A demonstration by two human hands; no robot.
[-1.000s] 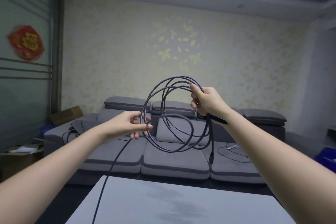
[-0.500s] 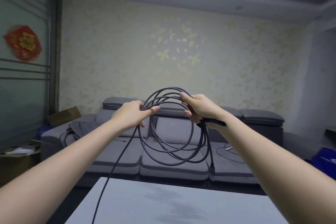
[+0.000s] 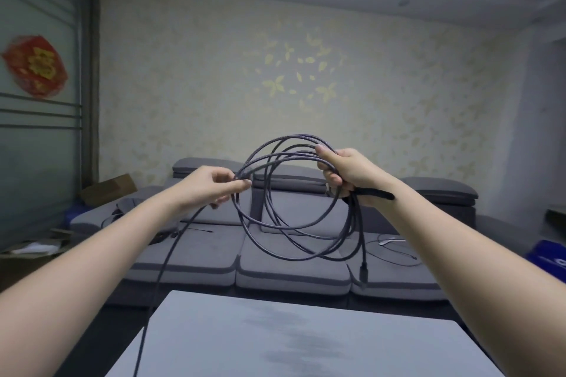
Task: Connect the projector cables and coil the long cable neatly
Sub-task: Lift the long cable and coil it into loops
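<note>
Head view: right hand (image 3: 346,171) grips the coiled cable (image 3: 294,202); left hand (image 3: 211,185) pinches the loose strand, which should join matching loop size.

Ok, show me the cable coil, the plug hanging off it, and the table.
coil (image 3: 275,225): head view, lower loops.
plug (image 3: 363,273): head view, dangling connector body.
table (image 3: 214,346): head view, bare top.

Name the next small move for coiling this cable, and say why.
Probably carry the strand pinched in the left hand across to the right hand, adding another loop. The right hand grips the gathered coil, while uncoiled cable trails down from the left hand past the table.
</note>
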